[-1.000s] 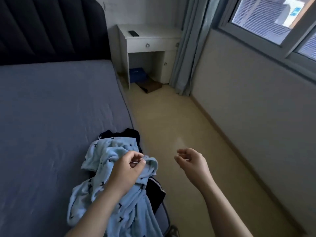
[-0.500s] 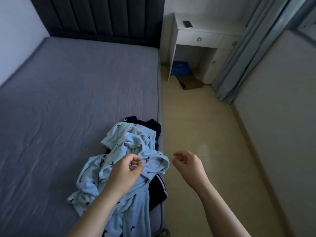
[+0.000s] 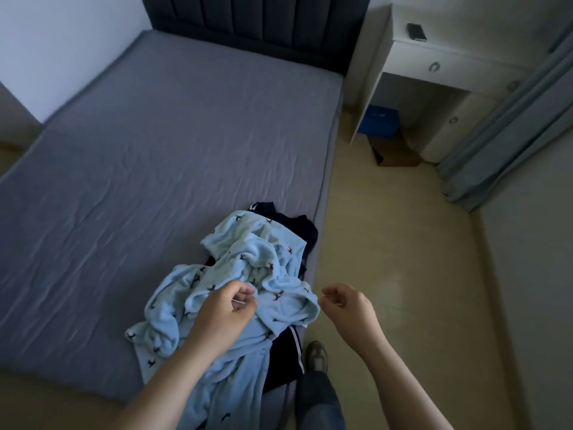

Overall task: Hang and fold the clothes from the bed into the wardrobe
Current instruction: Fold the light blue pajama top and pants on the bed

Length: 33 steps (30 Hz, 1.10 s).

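Beneath the loosely curled, empty left hand [image 3: 228, 308] and right hand [image 3: 347, 305], 2 garments, light-blue robe [image 3: 248, 268] and dark garment [image 3: 285, 361], lie unfolded on the bed [image 3: 155, 135]; nothing hung yet.

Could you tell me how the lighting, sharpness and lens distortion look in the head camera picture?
Head view: dim and bluish, brightest on the floor, which shows a soft pale sheen; wide-angle bending tilts the nightstand and curtain; the bed's left edge looks smeared; the light blue garment and both hands stay fairly sharp.

Dark garment [image 3: 305, 234] mostly hidden under blue robe [image 3: 248, 274]; type unclear.
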Each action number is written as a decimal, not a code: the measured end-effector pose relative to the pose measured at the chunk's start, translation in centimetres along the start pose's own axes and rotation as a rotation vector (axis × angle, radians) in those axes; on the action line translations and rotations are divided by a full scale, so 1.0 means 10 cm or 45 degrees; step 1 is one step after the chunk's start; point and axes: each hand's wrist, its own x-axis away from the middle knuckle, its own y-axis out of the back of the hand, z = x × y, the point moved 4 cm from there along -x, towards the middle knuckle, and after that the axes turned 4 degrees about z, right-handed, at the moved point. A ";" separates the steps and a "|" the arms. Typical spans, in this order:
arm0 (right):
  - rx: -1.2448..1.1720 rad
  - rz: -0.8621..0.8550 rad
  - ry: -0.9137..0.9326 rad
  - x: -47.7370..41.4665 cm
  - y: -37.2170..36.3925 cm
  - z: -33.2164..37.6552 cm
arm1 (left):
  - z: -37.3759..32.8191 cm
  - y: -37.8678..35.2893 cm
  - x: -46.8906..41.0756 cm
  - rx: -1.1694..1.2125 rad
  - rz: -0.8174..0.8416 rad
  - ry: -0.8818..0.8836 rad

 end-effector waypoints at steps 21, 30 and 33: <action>0.407 0.587 0.122 -2.60 -0.62 -0.28 | 0.56 -0.65 -1.42 0.167 -0.331 0.521; 0.303 0.536 -0.191 -3.21 -1.82 -0.65 | 1.49 -0.64 -1.52 0.126 -0.312 0.622; 0.287 0.468 -0.221 -3.31 -2.06 -0.75 | 1.72 -0.66 -1.52 0.117 -0.311 0.658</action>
